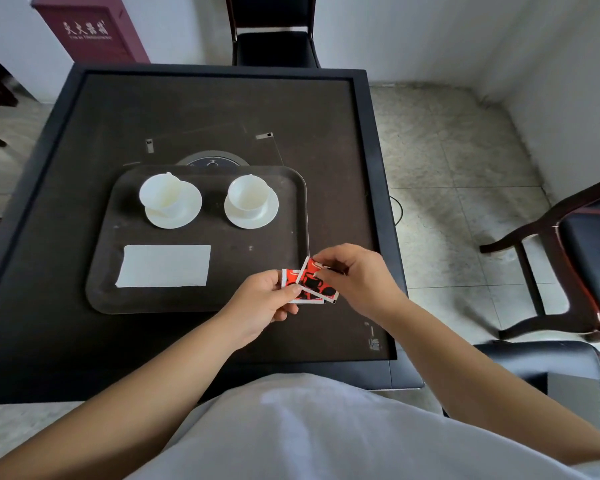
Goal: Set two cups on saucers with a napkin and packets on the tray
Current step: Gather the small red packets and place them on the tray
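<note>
A dark tray (201,304) lies on the table. At its back stand two white cups, the left cup (160,195) on a white saucer (187,211) and the right cup (249,195) on its saucer (269,211). A white napkin (163,265) lies flat at the tray's front left. Over the tray's front right corner both hands hold red packets printed with black cups. My left hand (262,304) pinches the lower packet (289,277). My right hand (355,277) pinches the upper packet (314,280), which overlaps the lower one at a tilt.
The table (201,109) is dark with a raised black rim and a round panel behind the tray. A black chair (274,32) stands at the far side, another chair (575,258) to the right, and a maroon box (90,29) at the back left.
</note>
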Action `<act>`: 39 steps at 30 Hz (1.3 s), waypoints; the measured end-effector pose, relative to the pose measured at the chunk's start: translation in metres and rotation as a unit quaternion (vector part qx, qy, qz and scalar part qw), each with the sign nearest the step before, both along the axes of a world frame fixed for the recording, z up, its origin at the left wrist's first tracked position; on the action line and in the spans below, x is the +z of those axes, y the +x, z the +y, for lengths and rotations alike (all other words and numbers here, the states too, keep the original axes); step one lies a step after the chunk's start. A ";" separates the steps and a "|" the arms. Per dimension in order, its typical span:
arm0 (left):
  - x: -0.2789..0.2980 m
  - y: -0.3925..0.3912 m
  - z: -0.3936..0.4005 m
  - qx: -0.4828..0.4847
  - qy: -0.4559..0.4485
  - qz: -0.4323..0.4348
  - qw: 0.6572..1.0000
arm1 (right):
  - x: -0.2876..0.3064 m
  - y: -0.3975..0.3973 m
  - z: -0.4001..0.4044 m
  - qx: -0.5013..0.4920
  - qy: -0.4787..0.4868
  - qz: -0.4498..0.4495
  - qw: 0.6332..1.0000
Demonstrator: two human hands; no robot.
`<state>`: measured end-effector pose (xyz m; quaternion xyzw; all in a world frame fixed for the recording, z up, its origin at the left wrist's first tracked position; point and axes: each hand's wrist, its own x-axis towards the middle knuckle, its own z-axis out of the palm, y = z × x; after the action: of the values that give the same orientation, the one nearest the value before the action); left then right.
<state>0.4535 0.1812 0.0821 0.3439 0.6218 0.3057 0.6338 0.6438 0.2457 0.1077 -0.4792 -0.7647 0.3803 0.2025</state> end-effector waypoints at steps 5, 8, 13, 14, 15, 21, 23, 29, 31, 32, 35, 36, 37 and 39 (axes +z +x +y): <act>0.005 0.000 -0.001 -0.002 -0.003 -0.060 0.998 | 0.004 -0.004 -0.003 0.042 0.040 0.012 0.998; 0.006 0.001 -0.002 -0.002 -0.003 -0.076 0.997 | 0.002 -0.009 -0.008 0.052 0.068 -0.004 0.996; 0.004 0.001 -0.002 0.038 -0.004 -0.072 0.997 | -0.006 -0.006 -0.010 -0.035 -0.047 0.043 0.997; 0.004 0.001 -0.001 0.041 -0.006 -0.072 0.997 | -0.008 -0.004 -0.010 -0.039 -0.093 0.062 0.993; 0.004 0.000 -0.002 0.038 -0.006 -0.071 0.997 | -0.011 -0.002 -0.010 -0.041 -0.122 0.074 0.989; 0.005 0.002 -0.001 0.015 -0.008 -0.057 0.998 | -0.020 -0.001 -0.011 -0.099 -0.202 0.159 0.961; 0.005 0.002 0.000 0.010 -0.006 -0.049 0.999 | -0.022 -0.003 -0.011 -0.102 -0.213 0.172 0.956; 0.004 -0.004 -0.001 0.039 -0.005 -0.034 0.999 | -0.026 -0.008 -0.012 -0.103 -0.242 0.189 0.946; 0.004 -0.007 -0.002 0.044 -0.009 -0.033 0.998 | -0.026 -0.011 -0.012 -0.094 -0.240 0.186 0.948; 0.004 -0.008 -0.003 0.046 -0.010 -0.034 0.998 | -0.026 -0.013 -0.012 -0.088 -0.235 0.181 0.951; 0.004 -0.015 -0.006 0.046 -0.015 -0.025 0.999 | -0.029 -0.019 -0.011 -0.069 -0.227 0.156 0.959; 0.004 -0.018 -0.007 0.043 -0.016 -0.017 0.999 | -0.029 -0.021 -0.011 -0.064 -0.228 0.149 0.960; 0.004 -0.021 -0.008 0.039 -0.018 -0.007 0.999 | -0.030 -0.024 -0.010 -0.058 -0.230 0.143 0.961; 0.004 -0.028 -0.010 0.033 -0.024 0.017 0.999 | -0.031 -0.031 -0.009 -0.043 -0.240 0.137 0.960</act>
<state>0.4252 0.1711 0.0860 0.3133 0.6508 0.3055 0.6205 0.6126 0.2364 0.0770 -0.4894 -0.5948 0.6053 0.2005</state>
